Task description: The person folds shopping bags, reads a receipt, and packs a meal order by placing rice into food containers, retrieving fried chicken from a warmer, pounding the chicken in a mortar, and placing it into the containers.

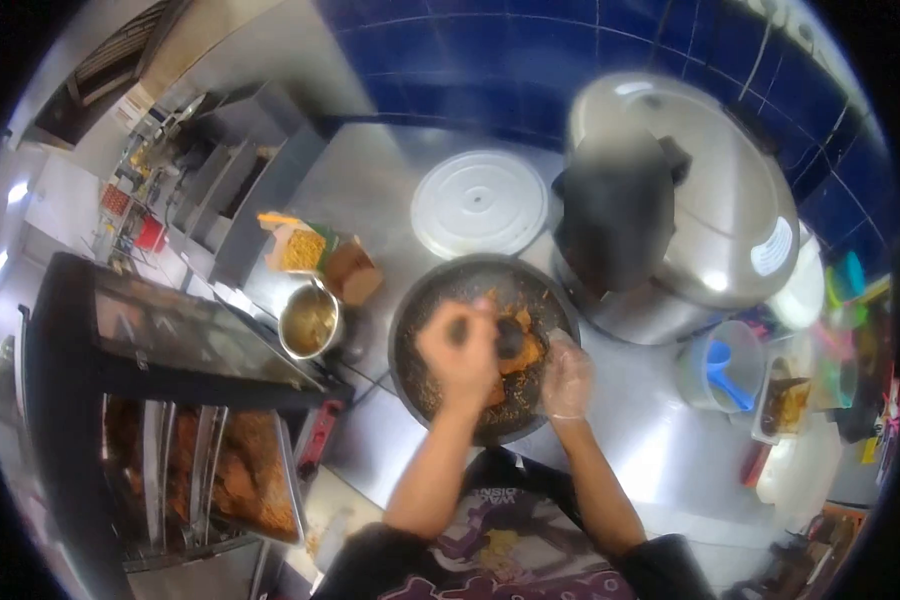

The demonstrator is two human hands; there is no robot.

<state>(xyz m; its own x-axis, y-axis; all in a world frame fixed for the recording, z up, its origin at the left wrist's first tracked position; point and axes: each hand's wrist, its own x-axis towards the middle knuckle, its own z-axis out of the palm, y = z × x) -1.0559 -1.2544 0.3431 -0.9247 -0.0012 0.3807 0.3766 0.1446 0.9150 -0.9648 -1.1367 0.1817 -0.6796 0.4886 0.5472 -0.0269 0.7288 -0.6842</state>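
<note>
A dark round bowl [410,385] sits on the steel counter in front of me, with orange-brown food [520,358] and crumbly bits in it. Over its middle, my left hand [460,350] is closed with curled fingers, smeared by motion. A dark round shape [510,338] shows beside those fingers; whether it is a tool in the hand is unclear. My right hand [567,378], in a clear plastic glove, overlaps the right rim of the bowl. Its fingers are blurred, and what they touch is hard to make out.
Behind the bowl lies a round pale lid [480,205]. A large lidded steel pot [720,200] stands back right. On the left are an opened carton [303,250], a small metal pot [310,320] and a display case [220,470] with food trays. A tub [695,365] holds a blue scoop [727,375].
</note>
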